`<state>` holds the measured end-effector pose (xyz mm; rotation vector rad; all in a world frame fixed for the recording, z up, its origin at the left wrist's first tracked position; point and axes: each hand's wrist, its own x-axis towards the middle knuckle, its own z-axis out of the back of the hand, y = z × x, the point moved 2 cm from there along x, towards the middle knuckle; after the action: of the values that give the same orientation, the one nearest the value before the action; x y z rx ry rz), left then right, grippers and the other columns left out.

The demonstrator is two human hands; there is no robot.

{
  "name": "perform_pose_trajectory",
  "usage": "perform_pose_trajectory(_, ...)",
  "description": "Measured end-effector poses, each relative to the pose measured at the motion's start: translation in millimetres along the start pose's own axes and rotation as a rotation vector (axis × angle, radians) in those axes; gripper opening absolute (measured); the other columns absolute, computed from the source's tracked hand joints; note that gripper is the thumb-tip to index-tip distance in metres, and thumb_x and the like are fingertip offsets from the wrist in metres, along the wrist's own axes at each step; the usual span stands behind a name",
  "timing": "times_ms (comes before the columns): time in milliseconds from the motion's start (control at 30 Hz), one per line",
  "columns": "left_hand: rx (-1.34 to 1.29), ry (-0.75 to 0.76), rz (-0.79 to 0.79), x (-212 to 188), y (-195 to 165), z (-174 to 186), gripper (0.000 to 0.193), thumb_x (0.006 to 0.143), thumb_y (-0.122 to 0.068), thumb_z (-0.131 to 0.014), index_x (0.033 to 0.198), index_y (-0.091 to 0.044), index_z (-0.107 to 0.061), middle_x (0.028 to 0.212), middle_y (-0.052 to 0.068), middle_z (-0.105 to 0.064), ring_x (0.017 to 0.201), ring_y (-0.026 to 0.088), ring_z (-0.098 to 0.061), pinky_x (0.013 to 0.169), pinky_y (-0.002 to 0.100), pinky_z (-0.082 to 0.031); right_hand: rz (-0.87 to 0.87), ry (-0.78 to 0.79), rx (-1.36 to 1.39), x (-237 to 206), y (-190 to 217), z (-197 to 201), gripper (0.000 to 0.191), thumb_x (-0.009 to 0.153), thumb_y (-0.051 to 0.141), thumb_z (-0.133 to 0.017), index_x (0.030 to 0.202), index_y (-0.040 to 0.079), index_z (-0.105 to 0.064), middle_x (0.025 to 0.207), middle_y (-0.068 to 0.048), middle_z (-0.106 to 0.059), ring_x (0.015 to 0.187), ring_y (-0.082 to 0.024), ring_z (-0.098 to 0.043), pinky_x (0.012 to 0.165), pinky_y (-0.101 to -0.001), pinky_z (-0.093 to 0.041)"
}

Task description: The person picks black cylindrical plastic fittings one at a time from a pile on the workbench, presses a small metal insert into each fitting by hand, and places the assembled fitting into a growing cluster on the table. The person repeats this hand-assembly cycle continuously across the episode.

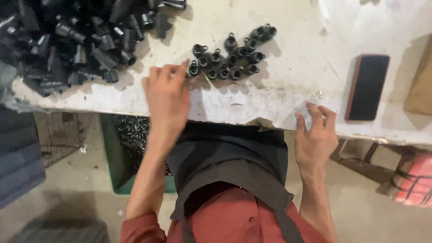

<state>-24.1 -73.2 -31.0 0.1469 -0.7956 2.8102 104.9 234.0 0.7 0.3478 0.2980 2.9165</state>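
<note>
Left hand [167, 96] at the set-out fittings; right hand [316, 135] at the near edge of the surface [288, 90].

Head view: the left hand lies flat on the white, scuffed surface, fingers [182, 69] loosely apart and extended, clamped on nothing — fingertips touching the nearest piece of a cluster of small black fittings [231, 56] stood in rough rows. The right hand rests on the surface edge, fingers curled round a small clear object [316, 96]; too blurred to identify, and whether they clamp it I cannot tell. A loose pile of black parts [67, 40] fills the far left corner, well apart from the cluster. A dark phone [368, 87] lies flat to the right, near the right hand but not touching. Below the surface — a green bin [114, 166] holding more black parts.
</note>
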Motion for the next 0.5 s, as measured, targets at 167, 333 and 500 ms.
perform_pose_trajectory(167, 0.257, -0.315, -0.123, 51, 16, -4, 0.037, 0.094, -0.015, -0.083, 0.128, -0.007, -0.068, 0.119, 0.011, -0.068, 0.108, 0.031, -0.063, 0.090, 0.044, -0.050, 0.038, -0.024, 0.184, 6, -20, -12, 0.018, 0.101, 0.005, -0.076, 0.118, 0.010, -0.073, 0.111, -0.005, -0.065, 0.087, -0.026, -0.068, 0.071, -0.0377, -0.054)
perform_pose_trajectory(333, 0.137, -0.267, -0.092, 64, 3, 7, 0.046, 0.096, -0.011, -0.084, 0.133, 0.000, -0.059, 0.121, 0.014, -0.067, 0.112, 0.033, -0.063, 0.093, 0.043, -0.052, 0.189, 0.248, 0.077, 23, -24, 13, 0.040, 0.086, -0.003, -0.073, 0.123, 0.012, -0.078, 0.109, -0.008, -0.067, 0.072, -0.023, -0.067, 0.059, -0.0378, -0.052)
perform_pose_trajectory(500, -0.204, -0.111, 0.015, -24, -45, -7, 0.027, 0.092, -0.009, -0.078, 0.117, -0.009, -0.069, 0.100, 0.009, -0.068, 0.095, 0.026, -0.064, 0.087, 0.038, -0.050, 0.227, 0.284, 0.148, 43, -27, 28, 0.020, 0.084, 0.007, -0.077, 0.103, 0.007, -0.072, 0.115, -0.014, -0.064, 0.076, -0.025, -0.068, 0.061, -0.0372, -0.052)
